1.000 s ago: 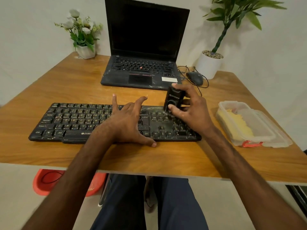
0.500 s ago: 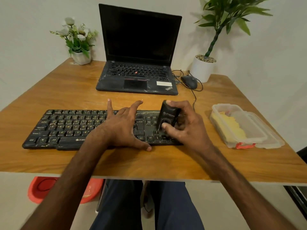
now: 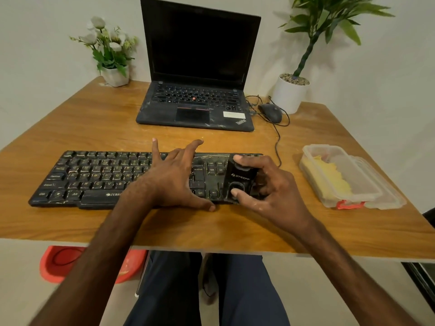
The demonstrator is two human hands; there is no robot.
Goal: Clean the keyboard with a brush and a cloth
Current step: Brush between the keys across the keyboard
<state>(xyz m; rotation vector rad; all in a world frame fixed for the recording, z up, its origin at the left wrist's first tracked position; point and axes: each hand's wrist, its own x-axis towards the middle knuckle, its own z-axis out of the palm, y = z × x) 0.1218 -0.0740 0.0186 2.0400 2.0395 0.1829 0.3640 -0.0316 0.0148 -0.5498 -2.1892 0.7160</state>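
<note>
A dusty black keyboard (image 3: 98, 177) lies across the wooden table (image 3: 94, 123) in front of me. My left hand (image 3: 173, 178) rests flat on its middle, fingers spread and straight, thumb at the front edge. My right hand (image 3: 270, 187) grips a black block-shaped brush (image 3: 239, 178) with white lettering, held down on the keys at the keyboard's right end. The bristles are hidden under the brush body. A yellow cloth (image 3: 328, 175) lies inside a clear plastic box (image 3: 339, 196) to the right.
An open black laptop (image 3: 197, 100) stands behind the keyboard. A wired mouse (image 3: 271, 112) and its cable lie to its right. A white flower pot (image 3: 115, 77) stands back left, a potted plant (image 3: 292, 92) back right. A red basin (image 3: 61, 264) sits on the floor.
My right hand has drawn the brush toward me across the keyboard's right end, from the back rows to the front rows. My left hand has stayed on the keyboard.
</note>
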